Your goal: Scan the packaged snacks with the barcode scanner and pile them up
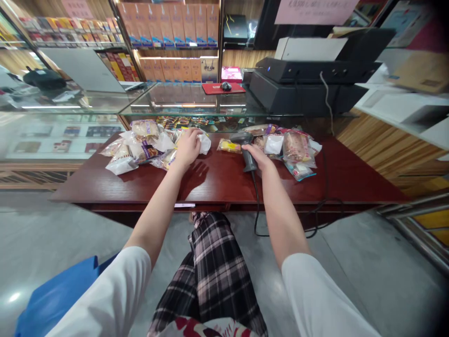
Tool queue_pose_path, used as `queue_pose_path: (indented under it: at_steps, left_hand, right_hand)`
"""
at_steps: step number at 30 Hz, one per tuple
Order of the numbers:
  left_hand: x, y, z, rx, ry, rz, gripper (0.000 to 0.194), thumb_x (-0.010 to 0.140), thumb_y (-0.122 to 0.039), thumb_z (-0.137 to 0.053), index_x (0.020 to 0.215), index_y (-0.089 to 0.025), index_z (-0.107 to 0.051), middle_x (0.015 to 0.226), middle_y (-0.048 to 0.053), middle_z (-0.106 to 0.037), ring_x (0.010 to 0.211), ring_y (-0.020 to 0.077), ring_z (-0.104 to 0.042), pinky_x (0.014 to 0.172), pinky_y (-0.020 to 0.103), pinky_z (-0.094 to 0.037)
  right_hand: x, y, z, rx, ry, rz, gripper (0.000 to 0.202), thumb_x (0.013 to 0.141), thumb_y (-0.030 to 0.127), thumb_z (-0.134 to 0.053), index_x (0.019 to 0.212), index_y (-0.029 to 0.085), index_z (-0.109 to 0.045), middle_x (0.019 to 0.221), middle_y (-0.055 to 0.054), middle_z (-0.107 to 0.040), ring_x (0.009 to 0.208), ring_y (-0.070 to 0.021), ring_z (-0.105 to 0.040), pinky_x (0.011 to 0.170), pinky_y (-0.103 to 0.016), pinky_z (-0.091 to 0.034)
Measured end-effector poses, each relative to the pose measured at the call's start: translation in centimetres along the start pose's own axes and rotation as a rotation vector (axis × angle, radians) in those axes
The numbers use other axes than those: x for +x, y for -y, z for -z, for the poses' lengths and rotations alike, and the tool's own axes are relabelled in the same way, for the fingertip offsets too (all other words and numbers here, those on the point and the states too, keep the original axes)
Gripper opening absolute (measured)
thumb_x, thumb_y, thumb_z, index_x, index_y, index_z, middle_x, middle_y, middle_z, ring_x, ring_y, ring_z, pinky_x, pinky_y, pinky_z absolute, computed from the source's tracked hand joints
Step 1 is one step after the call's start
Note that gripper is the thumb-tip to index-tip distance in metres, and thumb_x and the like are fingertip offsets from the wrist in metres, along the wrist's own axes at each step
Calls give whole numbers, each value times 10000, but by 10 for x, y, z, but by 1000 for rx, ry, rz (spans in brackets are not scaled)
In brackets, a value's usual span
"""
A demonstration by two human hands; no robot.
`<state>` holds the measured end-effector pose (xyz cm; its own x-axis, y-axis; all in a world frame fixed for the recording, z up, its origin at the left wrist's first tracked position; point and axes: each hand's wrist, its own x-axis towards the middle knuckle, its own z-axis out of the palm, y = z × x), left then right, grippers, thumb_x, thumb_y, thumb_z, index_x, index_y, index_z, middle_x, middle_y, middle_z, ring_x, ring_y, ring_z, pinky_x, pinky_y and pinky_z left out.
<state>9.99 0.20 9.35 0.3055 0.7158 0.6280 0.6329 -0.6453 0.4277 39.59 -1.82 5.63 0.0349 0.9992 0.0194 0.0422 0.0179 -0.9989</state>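
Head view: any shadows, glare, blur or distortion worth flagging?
Head view, centre: left hand casts a dark shadow on the desk. Head view, lower left: bright glare spot on the floor. Head view, right edge: brown box smeared, corner above it dark. Head view, top right: print on the pink sign blurred.

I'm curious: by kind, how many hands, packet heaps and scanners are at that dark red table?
Bare hands, left hand and right hand: 2
Heaps of plastic-wrapped packets, left heap and right heap: 2
Dark grey corded handheld scanner: 1
Total: 5 (overlapping packets not counted singly)
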Motion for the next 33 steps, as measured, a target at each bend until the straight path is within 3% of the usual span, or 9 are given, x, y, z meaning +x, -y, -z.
queue_pose_path:
  at_steps: [3,6,12,18,21,25,27,30,33]
  left_hand:
    - [4,-17,-3,-26,238,-126,347,886,-202,-438,1182,-180,-618,1255,106,-584,1188,260,-553,1079,407,-392]
    - [7,-22,-19,-2,394,-138,435,837,-199,-515,1263,-172,-597,1299,114,-573,1201,278,-558,1084,400,-387]
    - [23,-11,-59,172,494,-83,801,683,-150,-616,1466,-173,-445,1521,150,-430,1287,416,-470,1092,536,-341]
    - [48,-6,-81,263,632,-33,749,646,-167,-684,1382,-225,-556,1500,152,-472,1283,478,-457,1045,622,-333]
    - [54,-7,-82,370,690,-42,676,726,-296,-711,1381,-282,-544,1510,110,-471,1296,415,-485,1062,567,-362]
    - [56,-10,-74,513,780,-68,687,842,-406,-614,1481,-314,-382,1605,62,-329,1330,313,-490,1083,450,-384]
    - [57,-13,-68,560,813,-75,655,865,-434,-567,1477,-304,-373,1619,68,-294,1306,299,-517,1058,421,-406]
    - [58,-15,-60,573,834,-94,602,839,-468,-573,1392,-263,-457,1536,111,-416,1198,295,-598,974,387,-449]
    - [50,-16,-54,510,783,-83,542,774,-489,-630,1237,-220,-548,1261,119,-622,1040,284,-655,876,350,-468]
  right_hand:
    - [-1,4,2,199,50,6,254,755,375,-667,936,197,-666,847,-51,-730,863,-240,-685,780,-356,-535]
    - [-1,7,2,320,54,-12,230,803,391,-602,924,196,-626,875,-67,-735,852,-233,-702,769,-360,-556]
    - [-6,10,3,387,74,-100,207,849,399,-542,880,202,-596,897,-86,-734,834,-228,-716,770,-385,-583]
    - [-6,5,5,474,96,-170,146,877,312,-510,890,193,-594,880,-77,-742,819,-216,-734,778,-375,-590]
    - [-5,3,6,516,111,-192,145,889,284,-497,912,182,-598,887,-76,-749,812,-205,-739,790,-356,-590]
    - [-5,4,7,574,110,-200,147,905,263,-473,937,178,-589,874,-71,-754,790,-193,-739,801,-360,-595]
    - [-5,5,7,600,105,-210,152,909,253,-458,944,177,-585,852,-70,-754,778,-192,-737,799,-370,-599]
    - [-7,7,8,633,107,-212,156,907,251,-456,957,179,-584,838,-73,-752,765,-197,-735,788,-382,-604]
    - [-8,9,10,643,94,-209,146,897,269,-487,970,187,-583,839,-71,-749,743,-198,-728,768,-389,-608]
